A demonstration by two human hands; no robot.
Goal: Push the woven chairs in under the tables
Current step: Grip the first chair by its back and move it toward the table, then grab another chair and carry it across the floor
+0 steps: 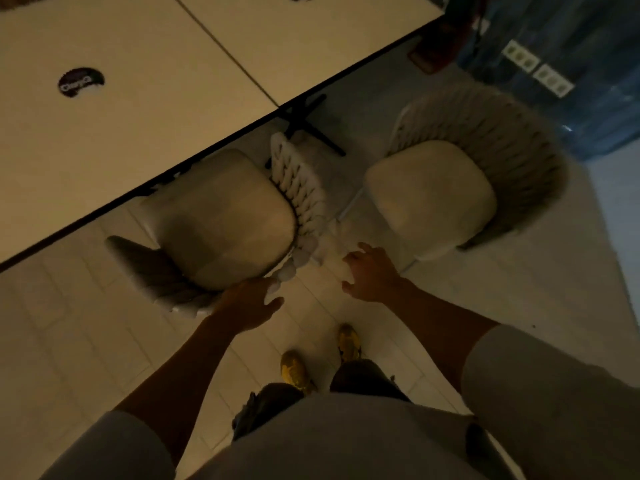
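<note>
A woven chair (pixel 221 220) with a cream cushion stands partly under the edge of the left table (pixel 114 126), its braided back curving toward me. My left hand (pixel 249 306) rests on the back's rim, fingers spread, not clearly gripping. My right hand (pixel 370 275) hovers open just right of that chair's back, touching nothing that I can see. A second woven chair (pixel 450 188) stands to the right, out from the right table (pixel 311 39), its back toward the wall.
Black table legs (pixel 311 129) stand between the two chairs. A blue wall with white sockets (pixel 536 67) is at the far right. My feet in yellow shoes (pixel 322 358) stand on pale floor tiles behind the chairs. The scene is dim.
</note>
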